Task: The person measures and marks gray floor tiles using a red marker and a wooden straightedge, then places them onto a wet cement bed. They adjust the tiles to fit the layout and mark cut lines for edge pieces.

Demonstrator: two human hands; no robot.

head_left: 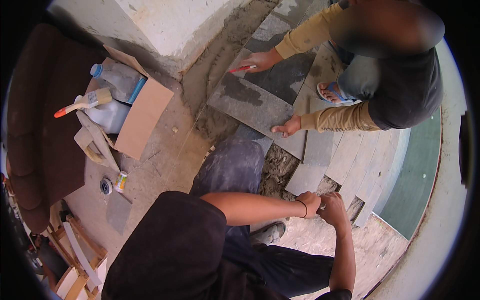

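My left hand (pixel 310 204), with a dark band at the wrist, is closed and meets my right hand (pixel 332 208). The fingers of both are curled together over the edge of the tiled floor. Whatever is between them is too small or hidden to name. Just beyond my hands lies a grey stone tile (pixel 306 179), beside a gap filled with rough mortar (pixel 278 167). Across from me a co-worker's hand (pixel 267 59) holds a red pencil (pixel 243 69) at the edge of a large grey slate tile (pixel 250 102). Their other hand (pixel 289 127) presses on that tile.
At left, a cardboard box (pixel 145 117) holds plastic bottles (pixel 122 82) and a paintbrush (pixel 87 101); a trowel-like tool (pixel 95 145) leans on it. Nearby are a small can (pixel 120 181), a tape roll (pixel 105 186) and a tile piece (pixel 119 212). A green board (pixel 412 175) stands right.
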